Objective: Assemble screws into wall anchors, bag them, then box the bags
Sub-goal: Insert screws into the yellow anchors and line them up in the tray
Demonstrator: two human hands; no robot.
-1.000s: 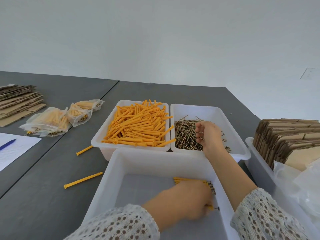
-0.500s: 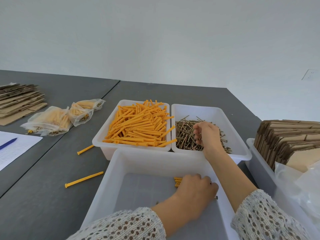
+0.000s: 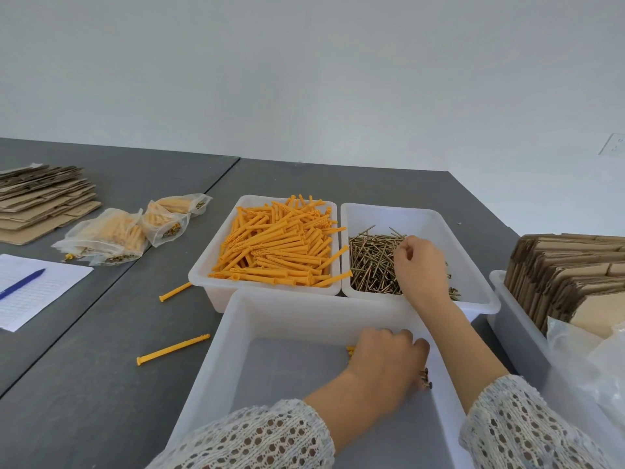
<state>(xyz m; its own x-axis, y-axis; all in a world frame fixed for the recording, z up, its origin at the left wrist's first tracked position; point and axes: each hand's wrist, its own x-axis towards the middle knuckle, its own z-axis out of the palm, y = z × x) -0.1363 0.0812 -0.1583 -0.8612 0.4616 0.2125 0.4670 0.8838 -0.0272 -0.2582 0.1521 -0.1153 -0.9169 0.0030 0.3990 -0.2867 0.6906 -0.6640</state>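
The right hand (image 3: 421, 269) is hovering in the screw bin (image 3: 480, 299) at about one o'clock, fingers curled down into the pile of screws (image 3: 372, 262); whether it is pinching one already I cannot tell. The left hand (image 3: 387, 365) is lying knuckles-up in the near bin (image 3: 216, 384) at six o'clock, curled over a small cluster of assembled anchors (image 3: 350, 350) whose orange tips and screw heads are peeking out on either side of it. Judging from this, the step is fetching one more screw; it would go best by lifting a single screw by its shank, clear of the tangle. The loose wall anchors (image 3: 277, 245) are filling the bin at twelve o'clock, the filled bags (image 3: 111, 238) lying well apart at ten o'clock.
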